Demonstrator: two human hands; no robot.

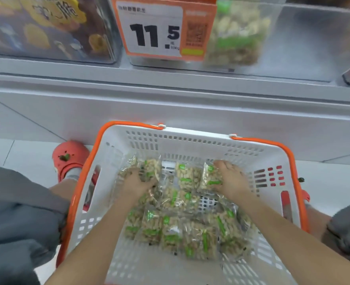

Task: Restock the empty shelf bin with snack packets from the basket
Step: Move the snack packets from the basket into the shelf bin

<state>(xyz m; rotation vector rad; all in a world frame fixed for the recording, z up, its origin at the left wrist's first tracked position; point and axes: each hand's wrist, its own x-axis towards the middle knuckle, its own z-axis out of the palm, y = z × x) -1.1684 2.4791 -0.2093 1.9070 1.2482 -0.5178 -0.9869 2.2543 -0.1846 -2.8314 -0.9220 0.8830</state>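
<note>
Both hands down in basket [190, 138]. Left hand [136, 183] fingers curled round packets [188, 229]; right hand [230, 177] grips another clutch. Bin [293, 38] above basket, nearly bare. Risk: slick overfull handfuls slipping, dropping short of bin onto floor.

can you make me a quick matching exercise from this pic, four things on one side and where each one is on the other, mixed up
Things:
1. price tag
2. red shoe
3. left hand
4. basket

Places:
A. on the floor, left of the basket
B. on the floor, below the shelf
C. on the front of the clear bin on the shelf
D. inside the basket, on the snack packets

Pairs: 1-C, 2-A, 3-D, 4-B
</note>
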